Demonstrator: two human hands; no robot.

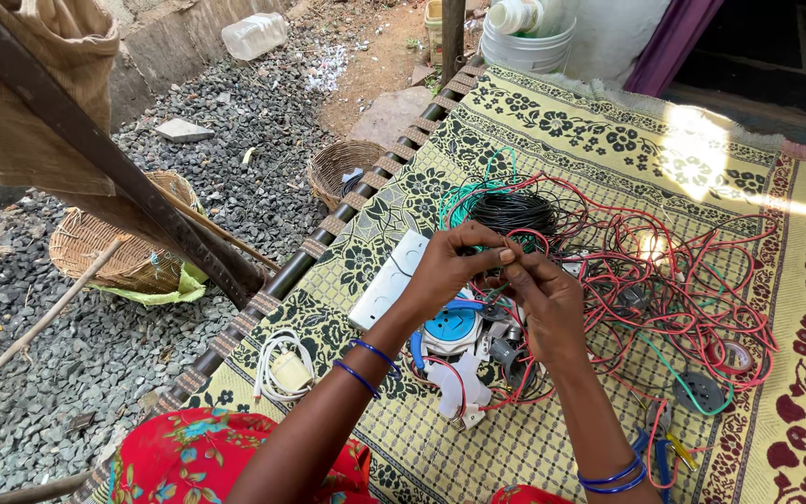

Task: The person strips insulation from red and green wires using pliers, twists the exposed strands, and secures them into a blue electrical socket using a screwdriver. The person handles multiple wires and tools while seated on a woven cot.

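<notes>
My left hand (445, 271) and my right hand (548, 303) meet above a patterned mat (599, 140), fingertips pinched together on a thin green wire (487, 250). Just below the hands lies a round blue-and-white electrical fitting (452, 329) with white plastic parts (459, 392). A white switch plate (386, 280) rests left of my left hand. Behind the hands sits a coil of black wire (513, 211), with a tangle of red wires (692, 289) spreading to the right. Both wrists wear blue bangles.
A white charger with coiled cable (284, 369) lies near the mat's left edge. Pliers with blue and yellow handles (664, 453) lie at lower right. Woven baskets (128, 247) (342, 168) stand on the gravel to the left. A white bucket (524, 42) stands at the back.
</notes>
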